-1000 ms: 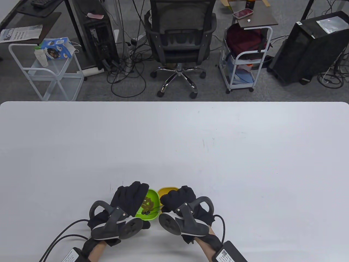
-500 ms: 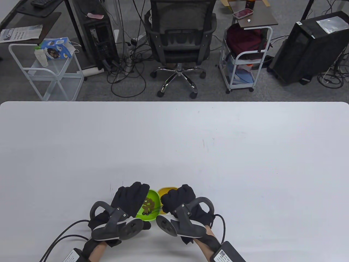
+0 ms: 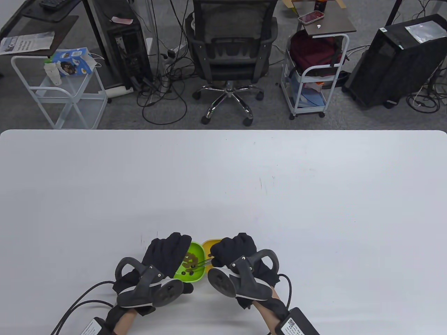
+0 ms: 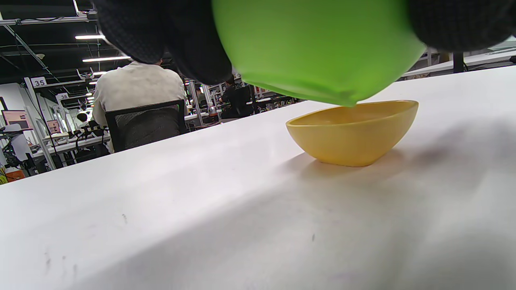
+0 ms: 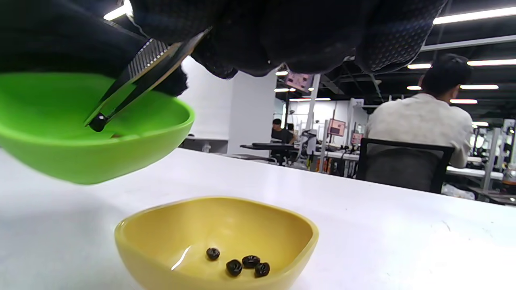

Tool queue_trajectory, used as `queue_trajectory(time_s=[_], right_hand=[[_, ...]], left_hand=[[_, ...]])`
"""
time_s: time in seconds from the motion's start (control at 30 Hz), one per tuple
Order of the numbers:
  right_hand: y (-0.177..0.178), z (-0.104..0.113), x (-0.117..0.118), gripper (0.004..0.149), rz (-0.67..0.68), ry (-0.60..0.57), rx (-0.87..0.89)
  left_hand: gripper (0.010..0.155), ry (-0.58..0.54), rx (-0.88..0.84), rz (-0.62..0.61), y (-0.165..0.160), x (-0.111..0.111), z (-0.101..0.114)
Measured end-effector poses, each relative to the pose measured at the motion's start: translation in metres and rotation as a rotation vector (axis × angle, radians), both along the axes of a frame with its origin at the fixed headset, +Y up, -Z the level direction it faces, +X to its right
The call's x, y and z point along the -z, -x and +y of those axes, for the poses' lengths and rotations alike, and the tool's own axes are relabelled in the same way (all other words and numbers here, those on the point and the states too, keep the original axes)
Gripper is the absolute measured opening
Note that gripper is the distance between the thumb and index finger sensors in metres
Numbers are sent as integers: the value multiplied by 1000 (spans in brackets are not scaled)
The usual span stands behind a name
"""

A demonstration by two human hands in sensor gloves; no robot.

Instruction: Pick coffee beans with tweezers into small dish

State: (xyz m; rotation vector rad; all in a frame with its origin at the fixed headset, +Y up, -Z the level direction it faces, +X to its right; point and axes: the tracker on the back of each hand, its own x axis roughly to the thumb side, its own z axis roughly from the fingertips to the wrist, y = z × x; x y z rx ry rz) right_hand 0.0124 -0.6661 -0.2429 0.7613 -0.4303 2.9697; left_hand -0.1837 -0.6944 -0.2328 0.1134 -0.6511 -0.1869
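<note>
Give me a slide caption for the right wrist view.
Tweezers lift a bean from the green dish above four beans in the yellow dish.

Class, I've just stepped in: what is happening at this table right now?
The left hand holds a green bowl of coffee beans, lifted off the white table. The right hand grips tweezers, whose tips pinch one dark bean over the green bowl. Beside it on the table stands a small yellow dish, with four beans in it. The pinched bean has not yet reached the dish.
</note>
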Motion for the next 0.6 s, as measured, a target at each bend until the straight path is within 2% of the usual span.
queue_trajectory(time_s=[0.2, 0.6], right_hand=[[-23, 5, 7, 41, -53, 36, 105], [-45, -3, 21, 41, -132, 84, 133]], left_hand=[[115, -3, 5, -3, 0, 0, 0], [115, -5, 3, -5, 0, -1, 0]])
